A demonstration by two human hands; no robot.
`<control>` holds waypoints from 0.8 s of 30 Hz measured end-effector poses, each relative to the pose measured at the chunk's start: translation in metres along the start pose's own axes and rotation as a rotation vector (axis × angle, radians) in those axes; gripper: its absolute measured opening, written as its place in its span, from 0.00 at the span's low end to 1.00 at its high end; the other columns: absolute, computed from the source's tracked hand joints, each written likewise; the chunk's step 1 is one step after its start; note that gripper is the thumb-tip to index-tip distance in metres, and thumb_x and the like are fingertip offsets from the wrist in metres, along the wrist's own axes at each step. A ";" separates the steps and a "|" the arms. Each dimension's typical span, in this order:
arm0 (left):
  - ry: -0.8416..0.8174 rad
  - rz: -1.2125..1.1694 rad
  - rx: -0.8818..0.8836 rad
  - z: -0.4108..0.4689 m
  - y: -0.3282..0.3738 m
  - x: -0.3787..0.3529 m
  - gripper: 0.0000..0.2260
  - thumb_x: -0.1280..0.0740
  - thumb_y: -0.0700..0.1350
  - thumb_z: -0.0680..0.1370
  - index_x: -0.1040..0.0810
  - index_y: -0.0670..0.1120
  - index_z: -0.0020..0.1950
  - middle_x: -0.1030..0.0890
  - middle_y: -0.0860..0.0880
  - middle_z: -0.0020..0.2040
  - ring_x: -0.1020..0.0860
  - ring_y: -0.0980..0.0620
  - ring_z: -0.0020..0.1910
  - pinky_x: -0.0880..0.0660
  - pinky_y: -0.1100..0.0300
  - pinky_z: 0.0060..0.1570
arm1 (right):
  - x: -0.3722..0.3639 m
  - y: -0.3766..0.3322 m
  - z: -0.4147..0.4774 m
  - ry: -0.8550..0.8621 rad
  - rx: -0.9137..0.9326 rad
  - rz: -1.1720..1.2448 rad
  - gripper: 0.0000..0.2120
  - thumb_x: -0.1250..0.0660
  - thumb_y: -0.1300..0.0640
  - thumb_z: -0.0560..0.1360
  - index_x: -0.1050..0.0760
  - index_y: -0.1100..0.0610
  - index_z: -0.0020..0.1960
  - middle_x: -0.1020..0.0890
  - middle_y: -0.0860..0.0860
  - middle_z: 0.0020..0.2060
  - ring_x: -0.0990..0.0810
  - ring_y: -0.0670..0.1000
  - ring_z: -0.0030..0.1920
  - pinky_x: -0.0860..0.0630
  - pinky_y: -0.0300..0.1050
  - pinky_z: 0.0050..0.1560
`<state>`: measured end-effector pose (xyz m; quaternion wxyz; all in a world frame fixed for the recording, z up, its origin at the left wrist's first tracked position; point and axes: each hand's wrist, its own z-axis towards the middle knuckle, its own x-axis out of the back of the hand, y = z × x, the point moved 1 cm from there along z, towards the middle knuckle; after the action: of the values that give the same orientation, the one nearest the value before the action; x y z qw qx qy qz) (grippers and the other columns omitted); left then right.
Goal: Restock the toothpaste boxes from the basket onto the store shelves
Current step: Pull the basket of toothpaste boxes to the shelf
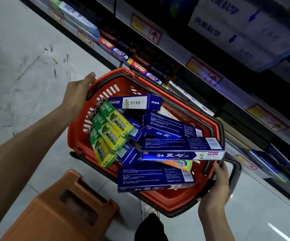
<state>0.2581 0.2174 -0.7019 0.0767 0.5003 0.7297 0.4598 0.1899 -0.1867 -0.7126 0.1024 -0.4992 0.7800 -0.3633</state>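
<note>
A red plastic basket [81,136] is being held up above the pale floor [19,49], tilted, with its black handles folded down along the rim. It is carrying a loose heap of toothpaste boxes. Three green-and-yellow boxes [109,129] are lying side by side against the slotted left wall. Beside them, several dark blue boxes [172,126] are stacked at crossed angles; one blue box with a white panel [135,102] is lying across the far end, and the longest blue box [182,150] is jutting over the right rim. An orange box [180,164] is peeking out from under that pile.

The left hand [78,94] is reaching forward with the arm stretched out, fingers closed over the basket's far left rim, thumb on top. The right hand [217,185] is gripping the near right rim and the handle there, wrist bent upward, fingers wrapped tight around the edge.

The store shelves [201,70] are running diagonally on the right, lined with more boxed toothpaste and yellow price tags. A brown plastic stool [62,209] is standing on the floor just below the basket.
</note>
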 end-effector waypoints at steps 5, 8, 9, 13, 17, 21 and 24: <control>0.015 -0.076 -0.090 -0.031 0.017 -0.006 0.09 0.32 0.51 0.83 0.17 0.48 0.47 0.15 0.59 0.33 0.16 0.57 0.34 0.18 0.55 0.45 | -0.007 -0.007 -0.021 -0.025 0.096 -0.121 0.31 0.31 0.43 0.77 0.33 0.45 0.78 0.24 0.45 0.72 0.22 0.50 0.69 0.27 0.55 0.71; -0.047 -0.142 -0.134 -0.052 0.022 -0.004 0.06 0.32 0.46 0.82 0.16 0.46 0.53 0.13 0.57 0.38 0.14 0.53 0.40 0.16 0.50 0.50 | -0.013 -0.010 -0.043 0.031 0.165 -0.210 0.34 0.30 0.38 0.73 0.33 0.42 0.77 0.26 0.47 0.72 0.24 0.49 0.68 0.26 0.51 0.68; -0.070 -0.144 -0.138 -0.060 0.023 -0.002 0.06 0.32 0.46 0.82 0.16 0.46 0.54 0.13 0.56 0.39 0.14 0.51 0.42 0.16 0.49 0.51 | -0.016 -0.012 -0.052 0.026 0.213 -0.212 0.28 0.30 0.42 0.75 0.31 0.41 0.74 0.25 0.47 0.68 0.22 0.47 0.64 0.25 0.45 0.62; -0.136 -0.165 -0.195 -0.094 0.027 0.013 0.08 0.33 0.44 0.82 0.15 0.43 0.56 0.13 0.55 0.41 0.14 0.54 0.43 0.16 0.54 0.48 | -0.030 -0.022 -0.086 -0.038 0.285 -0.182 0.25 0.30 0.52 0.81 0.31 0.48 0.76 0.26 0.45 0.66 0.23 0.29 0.56 0.25 0.26 0.49; -0.192 -0.158 -0.269 -0.141 0.042 0.033 0.07 0.38 0.40 0.84 0.20 0.43 0.53 0.17 0.64 0.31 0.19 0.69 0.34 0.27 0.75 0.33 | -0.036 -0.034 -0.137 -0.072 0.272 -0.083 0.30 0.29 0.49 0.80 0.35 0.45 0.79 0.27 0.48 0.72 0.22 0.49 0.67 0.21 0.49 0.60; -0.239 -0.187 -0.315 -0.190 0.060 0.054 0.10 0.38 0.43 0.85 0.20 0.42 0.61 0.18 0.65 0.31 0.20 0.71 0.34 0.29 0.78 0.31 | -0.027 -0.046 -0.189 -0.163 0.295 0.005 0.33 0.26 0.43 0.72 0.31 0.40 0.75 0.23 0.47 0.69 0.18 0.53 0.65 0.18 0.60 0.61; -0.233 -0.204 -0.326 -0.218 0.071 0.069 0.11 0.37 0.46 0.85 0.18 0.45 0.62 0.15 0.64 0.39 0.17 0.68 0.42 0.24 0.73 0.44 | -0.020 -0.056 -0.219 -0.203 0.312 0.043 0.32 0.26 0.40 0.68 0.27 0.39 0.71 0.22 0.49 0.70 0.20 0.56 0.67 0.18 0.61 0.61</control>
<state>0.1471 0.1486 -0.5015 0.2865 0.4548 0.6787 0.5005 0.1245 -0.0815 -0.5229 0.2646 -0.4945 0.7103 -0.4254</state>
